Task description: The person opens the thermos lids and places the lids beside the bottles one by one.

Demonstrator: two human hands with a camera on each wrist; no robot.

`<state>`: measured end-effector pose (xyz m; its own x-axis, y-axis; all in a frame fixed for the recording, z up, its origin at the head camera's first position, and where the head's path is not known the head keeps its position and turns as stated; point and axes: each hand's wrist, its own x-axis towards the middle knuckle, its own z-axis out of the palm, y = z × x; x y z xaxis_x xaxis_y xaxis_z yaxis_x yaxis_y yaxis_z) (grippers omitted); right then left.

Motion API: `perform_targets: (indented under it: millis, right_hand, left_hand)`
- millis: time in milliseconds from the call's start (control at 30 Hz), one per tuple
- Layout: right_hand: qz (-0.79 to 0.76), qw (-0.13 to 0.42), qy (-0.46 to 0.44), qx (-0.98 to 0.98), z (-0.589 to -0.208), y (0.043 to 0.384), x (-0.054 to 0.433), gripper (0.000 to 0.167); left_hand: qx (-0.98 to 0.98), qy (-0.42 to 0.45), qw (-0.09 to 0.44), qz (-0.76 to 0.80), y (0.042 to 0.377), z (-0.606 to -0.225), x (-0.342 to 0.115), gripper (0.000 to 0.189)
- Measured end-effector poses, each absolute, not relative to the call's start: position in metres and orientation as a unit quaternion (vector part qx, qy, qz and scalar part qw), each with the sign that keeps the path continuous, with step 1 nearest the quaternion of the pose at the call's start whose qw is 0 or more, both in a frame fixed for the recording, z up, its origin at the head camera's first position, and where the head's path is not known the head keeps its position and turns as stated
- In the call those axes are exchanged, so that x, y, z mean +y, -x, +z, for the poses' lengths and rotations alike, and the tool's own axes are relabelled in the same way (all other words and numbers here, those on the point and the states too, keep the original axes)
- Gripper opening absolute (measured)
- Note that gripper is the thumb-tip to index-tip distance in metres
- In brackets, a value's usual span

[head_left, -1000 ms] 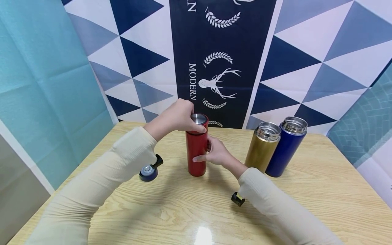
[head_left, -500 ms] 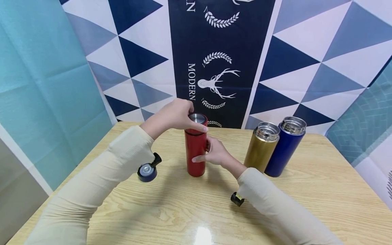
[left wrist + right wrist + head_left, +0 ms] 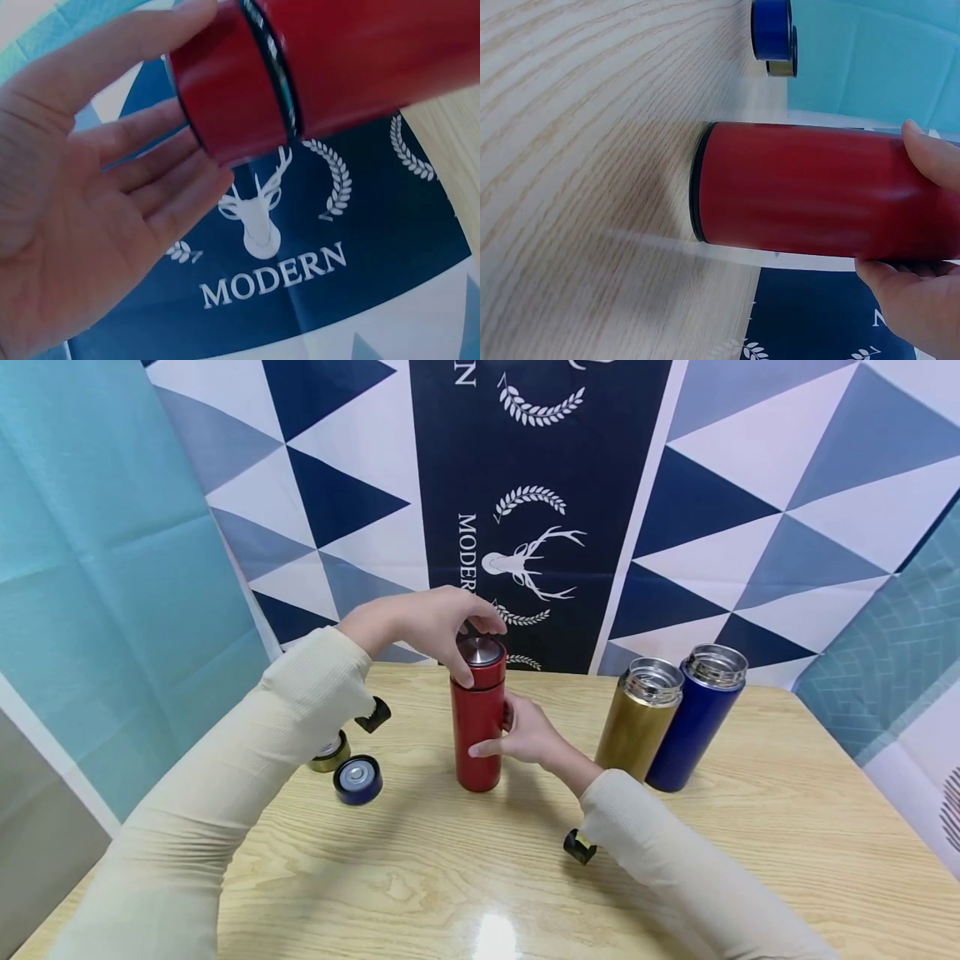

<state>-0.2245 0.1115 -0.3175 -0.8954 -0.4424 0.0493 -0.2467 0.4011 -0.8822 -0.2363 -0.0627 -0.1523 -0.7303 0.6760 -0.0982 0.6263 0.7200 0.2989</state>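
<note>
A red thermos flask (image 3: 477, 727) stands upright on the wooden table, with its red lid (image 3: 491, 675) on top, steel-coloured on its upper face. My right hand (image 3: 531, 735) grips the flask's body from the right, thumb across the front. Over the lid, my left hand (image 3: 435, 620) is spread loosely, thumb at the lid's near side and fingers lifted above its top. In the left wrist view, the thumb lies at the lid (image 3: 221, 90) while relaxed fingers extend behind it. The right wrist view has the flask's base (image 3: 699, 184) down at the table surface.
Left of the flask lie a blue lid (image 3: 358, 779) and a gold lid (image 3: 333, 758), the latter partly hidden by my sleeve. To the right stand an open gold flask (image 3: 639, 731) and an open blue flask (image 3: 693, 727). A patterned cloth (image 3: 540, 460) hangs behind the table.
My left hand has loosened from the lid, its fingers rising and its thumb shifting left across the front. The gold lid has come into view. The right hand keeps its grip.
</note>
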Motion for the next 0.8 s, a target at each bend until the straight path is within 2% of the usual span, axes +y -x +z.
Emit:
perform_targets:
  millis: [233, 600, 800]
  right_hand:
    - [-0.501, 0.098, 0.198, 0.837, -0.318, 0.224, 0.111, 0.071]
    - [-0.491, 0.094, 0.194, 0.844, -0.316, 0.223, 0.110, 0.070]
    - [-0.490, 0.091, 0.197, 0.844, -0.314, 0.222, 0.110, 0.067]
  left_hand:
    - [0.894, -0.373, 0.157, 0.193, 0.247, -0.151, -0.070, 0.059]
    - [0.895, -0.361, 0.155, 0.212, 0.246, -0.156, -0.075, 0.055]
    - [0.901, -0.358, 0.135, 0.204, 0.244, -0.158, -0.077, 0.052]
